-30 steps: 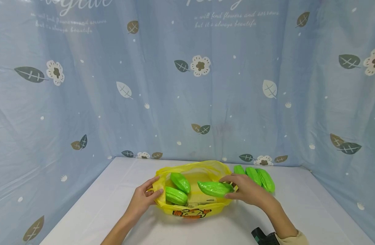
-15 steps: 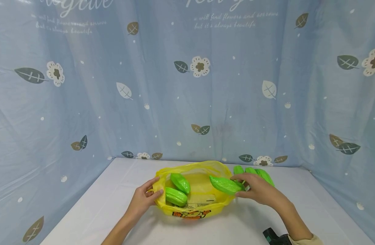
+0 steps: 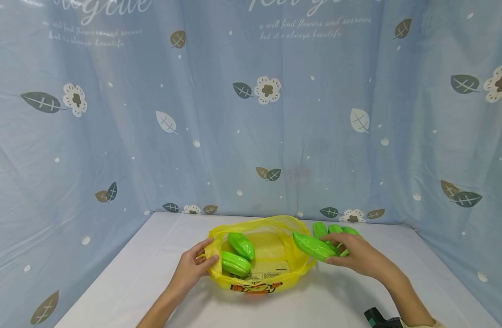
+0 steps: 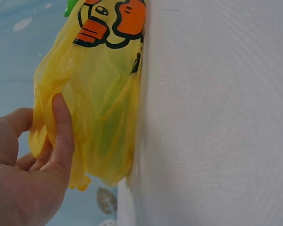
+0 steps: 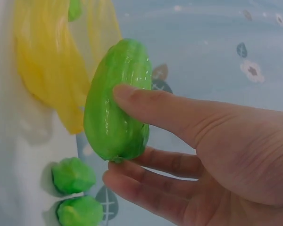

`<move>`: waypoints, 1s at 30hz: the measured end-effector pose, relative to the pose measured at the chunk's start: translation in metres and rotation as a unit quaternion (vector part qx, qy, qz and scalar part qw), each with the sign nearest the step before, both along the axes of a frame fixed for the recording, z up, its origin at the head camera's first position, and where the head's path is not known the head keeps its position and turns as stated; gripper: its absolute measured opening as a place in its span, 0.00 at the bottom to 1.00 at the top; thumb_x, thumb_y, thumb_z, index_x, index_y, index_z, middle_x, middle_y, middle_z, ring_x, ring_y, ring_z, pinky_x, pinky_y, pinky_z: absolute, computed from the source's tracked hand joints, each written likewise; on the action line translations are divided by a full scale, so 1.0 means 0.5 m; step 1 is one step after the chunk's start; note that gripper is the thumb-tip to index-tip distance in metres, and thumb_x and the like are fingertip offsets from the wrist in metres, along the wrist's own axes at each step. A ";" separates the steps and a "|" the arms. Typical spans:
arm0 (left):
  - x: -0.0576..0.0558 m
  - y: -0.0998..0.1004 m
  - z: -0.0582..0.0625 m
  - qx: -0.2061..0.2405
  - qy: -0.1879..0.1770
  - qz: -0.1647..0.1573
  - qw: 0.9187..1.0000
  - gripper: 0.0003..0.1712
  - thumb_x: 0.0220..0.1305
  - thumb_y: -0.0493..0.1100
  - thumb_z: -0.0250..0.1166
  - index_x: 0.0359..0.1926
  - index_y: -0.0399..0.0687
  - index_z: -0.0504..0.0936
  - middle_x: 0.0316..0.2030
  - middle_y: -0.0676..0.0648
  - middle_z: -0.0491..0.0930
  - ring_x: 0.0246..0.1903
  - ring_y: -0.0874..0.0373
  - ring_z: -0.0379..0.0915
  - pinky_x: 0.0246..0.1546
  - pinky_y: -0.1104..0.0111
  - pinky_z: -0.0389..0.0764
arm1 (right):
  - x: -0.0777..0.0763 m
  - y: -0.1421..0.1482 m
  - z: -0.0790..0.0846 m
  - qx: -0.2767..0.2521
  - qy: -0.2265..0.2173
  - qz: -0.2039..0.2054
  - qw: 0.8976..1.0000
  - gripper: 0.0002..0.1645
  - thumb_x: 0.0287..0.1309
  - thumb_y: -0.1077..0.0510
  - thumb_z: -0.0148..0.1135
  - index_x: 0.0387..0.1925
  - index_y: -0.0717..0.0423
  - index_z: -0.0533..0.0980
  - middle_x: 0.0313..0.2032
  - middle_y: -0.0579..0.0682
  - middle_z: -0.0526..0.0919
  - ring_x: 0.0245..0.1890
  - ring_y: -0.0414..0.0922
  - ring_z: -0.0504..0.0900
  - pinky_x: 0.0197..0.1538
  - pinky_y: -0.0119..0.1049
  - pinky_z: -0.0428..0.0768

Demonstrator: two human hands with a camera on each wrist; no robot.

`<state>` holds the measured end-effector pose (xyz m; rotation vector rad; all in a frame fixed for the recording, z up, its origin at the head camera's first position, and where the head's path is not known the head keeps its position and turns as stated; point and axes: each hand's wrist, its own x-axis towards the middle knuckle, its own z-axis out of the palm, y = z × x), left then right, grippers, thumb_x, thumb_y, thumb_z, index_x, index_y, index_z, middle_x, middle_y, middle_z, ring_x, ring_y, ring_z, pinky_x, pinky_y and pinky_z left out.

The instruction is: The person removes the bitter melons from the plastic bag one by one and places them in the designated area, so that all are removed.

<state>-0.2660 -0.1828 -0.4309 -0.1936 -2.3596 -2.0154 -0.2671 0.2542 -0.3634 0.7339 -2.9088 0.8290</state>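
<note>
Right grip [image 3: 353, 253] pinching green gourd [image 3: 314, 247], now shifted rightward, left grip [image 3: 194, 262] still pinching yellow bag [image 3: 271, 247]

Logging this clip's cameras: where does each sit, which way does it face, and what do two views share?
Head: worn on the head, looking forward and down at the yellow bag; left hand, right hand and both forearms show.
Left wrist: worn there, facing the bag's printed side; the left hand shows.
Right wrist: worn there, facing the held green vegetable; the right hand shows.
Shared: head and right wrist both show that vegetable and the bag.
</note>
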 end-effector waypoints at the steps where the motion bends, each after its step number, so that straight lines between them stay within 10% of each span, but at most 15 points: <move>1: 0.000 0.000 0.000 -0.001 0.000 0.001 1.000 0.37 0.62 0.46 0.69 0.70 0.49 0.68 0.64 0.34 0.71 0.52 0.48 0.81 0.36 0.65 0.88 | 0.000 0.002 -0.001 0.000 -0.003 -0.002 1.000 0.32 0.51 0.48 0.74 0.57 0.54 0.77 0.41 0.49 0.81 0.36 0.41 0.80 0.36 0.28 0.82; 30: 0.001 0.001 0.000 -0.001 -0.004 0.005 1.000 0.36 0.62 0.45 0.69 0.70 0.49 0.68 0.65 0.34 0.71 0.51 0.50 0.81 0.35 0.65 0.88 | 0.006 0.049 -0.019 0.026 -0.050 -0.020 0.998 0.38 0.53 0.44 0.71 0.57 0.68 0.75 0.35 0.46 0.81 0.32 0.34 0.74 0.30 0.28 0.76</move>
